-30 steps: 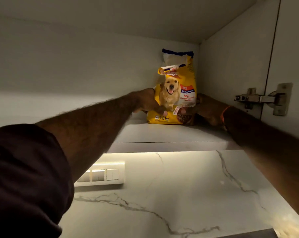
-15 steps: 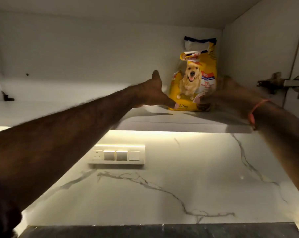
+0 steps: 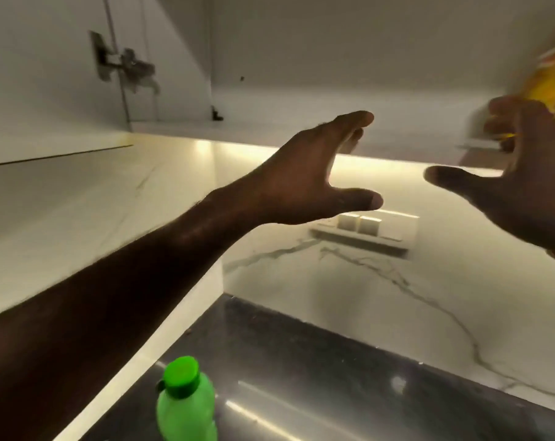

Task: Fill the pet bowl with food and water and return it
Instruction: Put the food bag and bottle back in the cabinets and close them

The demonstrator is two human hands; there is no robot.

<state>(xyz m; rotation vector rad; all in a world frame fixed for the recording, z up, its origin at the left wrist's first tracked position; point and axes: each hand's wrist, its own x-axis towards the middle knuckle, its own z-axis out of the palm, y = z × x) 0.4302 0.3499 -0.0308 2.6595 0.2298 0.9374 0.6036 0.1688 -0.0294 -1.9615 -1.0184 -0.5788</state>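
The yellow pet food bag (image 3: 553, 74) shows as a blur at the far right edge, standing in the open upper cabinet. My right hand (image 3: 521, 192) is raised in front of the bag's lower part, thumb spread wide and fingers loosely curled. I cannot tell whether the fingertips touch the bag. My left hand (image 3: 314, 176) hangs in mid-air below the cabinet's bottom shelf (image 3: 269, 125), open and holding nothing. No pet bowl is in view.
A green bottle with a green cap (image 3: 185, 405) stands on the dark countertop (image 3: 333, 377) at the bottom. A white switch panel (image 3: 365, 227) sits on the marble backsplash. The cabinet door hinge (image 3: 123, 68) is at the upper left.
Both hands have come off the food bag and drawn back toward me. The view has swung left and down, so the bag now sits at the right edge and the counter shows.
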